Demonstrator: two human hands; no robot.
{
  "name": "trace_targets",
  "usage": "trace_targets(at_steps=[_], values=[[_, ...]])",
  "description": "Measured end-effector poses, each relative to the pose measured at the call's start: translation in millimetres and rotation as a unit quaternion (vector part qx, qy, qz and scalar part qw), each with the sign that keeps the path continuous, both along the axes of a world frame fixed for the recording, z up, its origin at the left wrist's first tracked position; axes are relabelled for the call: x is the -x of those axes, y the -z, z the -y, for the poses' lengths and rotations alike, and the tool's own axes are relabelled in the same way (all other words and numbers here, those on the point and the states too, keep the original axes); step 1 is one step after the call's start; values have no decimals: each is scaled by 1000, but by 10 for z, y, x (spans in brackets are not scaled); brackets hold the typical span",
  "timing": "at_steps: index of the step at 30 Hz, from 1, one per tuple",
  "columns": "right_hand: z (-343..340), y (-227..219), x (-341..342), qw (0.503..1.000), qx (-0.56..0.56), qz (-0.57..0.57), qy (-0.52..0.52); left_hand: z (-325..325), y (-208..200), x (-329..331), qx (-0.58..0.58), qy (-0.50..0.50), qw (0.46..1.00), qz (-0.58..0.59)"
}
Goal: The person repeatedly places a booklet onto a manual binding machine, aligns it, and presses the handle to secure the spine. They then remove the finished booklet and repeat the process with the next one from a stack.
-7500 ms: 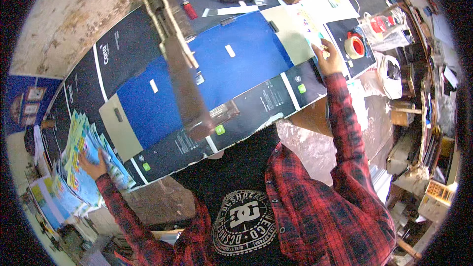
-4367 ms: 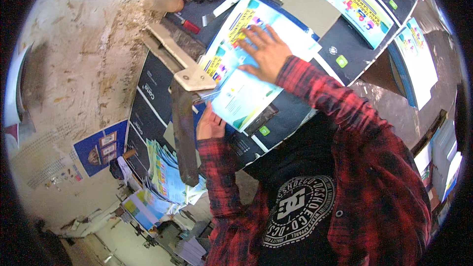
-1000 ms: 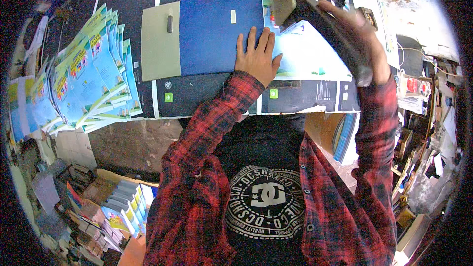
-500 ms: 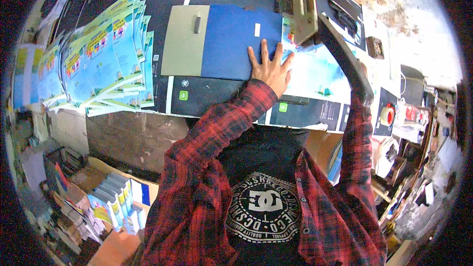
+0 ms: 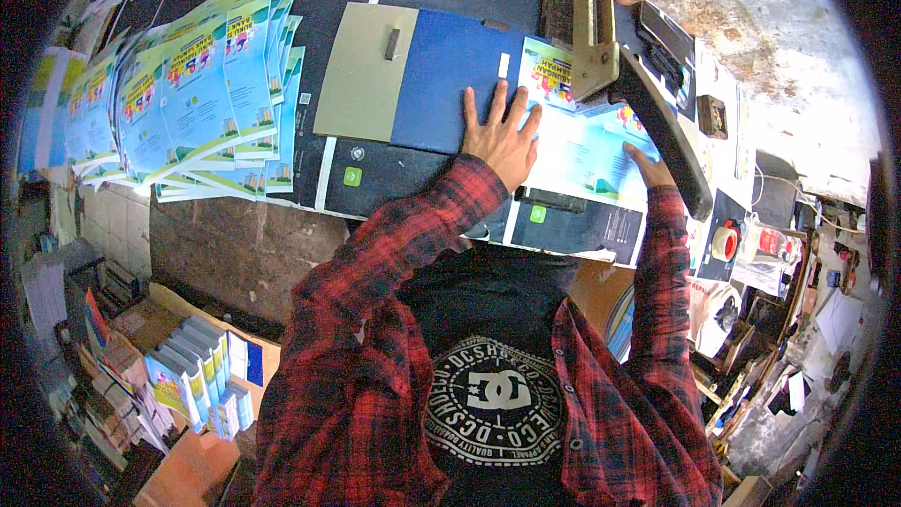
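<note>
Printed sheet [image 5: 587, 145], laid below the lever tool's [image 5: 596, 47] head; left hand [image 5: 502, 139] spread flat at its left edge, nothing gripped, right hand [image 5: 655, 172] half open at its right, hold not determinable. Skewing could be caused by uneven pressure. Dark-covered table [image 5: 394, 174]; fanned pile [image 5: 197, 84] left of the tool, stained wall [image 5: 751, 14] beyond.

The brightly lit wall [image 5: 751, 0] is stained brown.
</note>
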State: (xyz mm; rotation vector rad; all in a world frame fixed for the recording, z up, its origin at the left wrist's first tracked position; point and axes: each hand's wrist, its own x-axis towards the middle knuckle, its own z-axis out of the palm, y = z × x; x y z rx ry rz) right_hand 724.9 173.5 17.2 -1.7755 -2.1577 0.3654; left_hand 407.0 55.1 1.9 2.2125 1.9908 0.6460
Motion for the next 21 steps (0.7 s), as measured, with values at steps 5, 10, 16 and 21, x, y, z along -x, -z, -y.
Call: trace_targets(at_steps=[5,10,16,21], values=[[-113,171,-122,988,121,-84,-40,27,16,121,-18,5,1000,-8],[35,-235,357,995,68,-53,-58,58,28,203,-19,-10,1000,5],[-354,-608,-23,988,-112,76,-81,-18,40,145,-29,1,1000,10],[326,-2366,1625,983,-38,-125,-126,77,43,224,-8,-38,998,-39]])
